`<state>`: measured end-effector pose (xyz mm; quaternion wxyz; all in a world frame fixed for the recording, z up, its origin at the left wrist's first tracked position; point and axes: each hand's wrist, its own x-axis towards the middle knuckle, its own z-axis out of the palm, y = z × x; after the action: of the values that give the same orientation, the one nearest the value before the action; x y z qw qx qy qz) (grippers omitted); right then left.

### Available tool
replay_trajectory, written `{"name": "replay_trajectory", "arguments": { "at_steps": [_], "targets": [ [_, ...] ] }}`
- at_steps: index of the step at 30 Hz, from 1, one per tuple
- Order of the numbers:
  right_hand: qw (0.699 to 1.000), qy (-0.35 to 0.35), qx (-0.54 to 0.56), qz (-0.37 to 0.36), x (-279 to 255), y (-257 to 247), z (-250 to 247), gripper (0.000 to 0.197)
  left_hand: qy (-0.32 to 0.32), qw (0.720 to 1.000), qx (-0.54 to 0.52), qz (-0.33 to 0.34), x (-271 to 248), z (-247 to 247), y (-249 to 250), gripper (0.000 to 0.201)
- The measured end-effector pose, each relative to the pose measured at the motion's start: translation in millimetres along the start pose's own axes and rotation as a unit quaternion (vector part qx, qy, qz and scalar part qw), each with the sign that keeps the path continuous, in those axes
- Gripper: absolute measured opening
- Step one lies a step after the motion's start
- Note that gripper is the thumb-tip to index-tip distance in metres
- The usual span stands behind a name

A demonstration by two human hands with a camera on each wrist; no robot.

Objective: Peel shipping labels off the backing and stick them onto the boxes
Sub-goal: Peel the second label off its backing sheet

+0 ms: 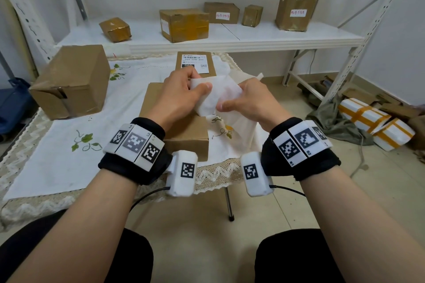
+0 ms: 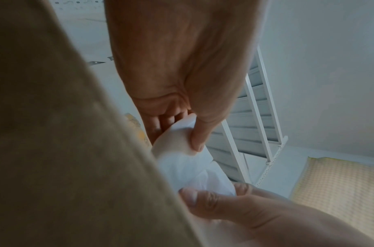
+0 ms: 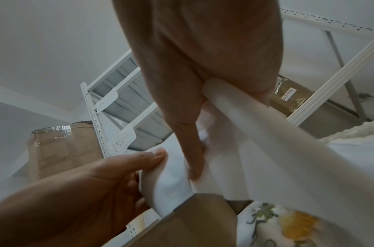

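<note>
Both hands hold a white label sheet (image 1: 218, 96) just above a plain brown box (image 1: 184, 133) on the table. My left hand (image 1: 200, 82) pinches the sheet's left edge between thumb and fingers; its thumb (image 2: 197, 142) presses the paper (image 2: 181, 163). My right hand (image 1: 232, 96) pinches the right side, thumb (image 3: 194, 167) on the sheet (image 3: 169, 183). A long translucent backing strip (image 1: 246, 131) hangs from the right hand and runs through its palm as a white band (image 3: 266, 142). A second box (image 1: 195, 64) behind the hands carries a printed label.
A large brown box (image 1: 71, 80) stands at the table's left on the flowered cloth (image 1: 69, 156). A white shelf (image 1: 230, 39) behind holds several taped boxes. White parcels with orange tape (image 1: 374, 122) lie on the floor at right.
</note>
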<state>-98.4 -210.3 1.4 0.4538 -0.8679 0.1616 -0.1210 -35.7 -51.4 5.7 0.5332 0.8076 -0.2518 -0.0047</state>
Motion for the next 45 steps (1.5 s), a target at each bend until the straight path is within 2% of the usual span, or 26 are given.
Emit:
{"name": "replay_trajectory", "arguments": {
  "at_steps": [4, 8, 18, 24, 30, 33, 34, 36, 37, 40, 45],
  "targets": [
    [0.999, 0.013, -0.030, -0.002, -1.7, -3.1, -1.6, 0.018, -0.007, 1.000, -0.015, -0.005, -0.4, -1.4, -0.3, 0.024],
    [0.998, 0.025, -0.054, -0.008, -3.6, -5.1, -2.4, 0.014, -0.016, 1.000, -0.026, -0.002, 0.0, -1.7, -2.1, 0.025],
    [0.992, 0.064, -0.109, -0.022, -4.2, -5.2, -3.3, 0.016, -0.017, 1.000, -0.004, 0.011, -2.4, -1.7, 1.1, 0.021],
    [0.989, 0.047, -0.137, -0.033, -4.7, -4.3, -3.6, 0.026, -0.026, 0.999, 0.033, 0.022, -3.2, -1.8, 2.4, 0.019],
    [0.987, 0.049, -0.149, -0.034, -0.1, -1.0, -3.2, 0.022, -0.040, 0.999, 0.024, 0.015, -3.7, -4.0, 2.4, 0.018],
    [0.980, 0.059, -0.183, -0.043, -0.7, -2.4, -1.9, 0.007, -0.046, 0.998, 0.043, 0.025, -2.9, -3.8, 1.7, 0.024],
    [0.978, 0.068, -0.191, -0.048, -0.9, -2.7, -1.7, 0.010, -0.049, 0.997, 0.045, 0.026, -3.0, -3.4, 2.0, 0.025],
    [0.975, 0.083, -0.202, -0.047, -1.8, -2.3, -1.6, 0.033, -0.057, 0.997, 0.046, 0.026, -2.6, -2.7, 2.3, 0.023],
    [0.973, 0.085, -0.208, -0.047, -1.8, -1.7, -1.7, 0.037, -0.058, 0.997, 0.047, 0.027, -2.2, -2.8, 2.6, 0.022],
    [0.969, 0.078, -0.228, -0.042, -1.7, -0.5, -0.5, 0.025, -0.064, 0.997, 0.040, 0.028, -1.2, -2.8, 2.7, 0.023],
    [0.964, 0.083, -0.249, -0.037, -3.9, -1.0, -1.0, 0.022, -0.076, 0.996, 0.037, 0.027, -1.2, -2.8, 1.8, 0.019]
  ]
}}
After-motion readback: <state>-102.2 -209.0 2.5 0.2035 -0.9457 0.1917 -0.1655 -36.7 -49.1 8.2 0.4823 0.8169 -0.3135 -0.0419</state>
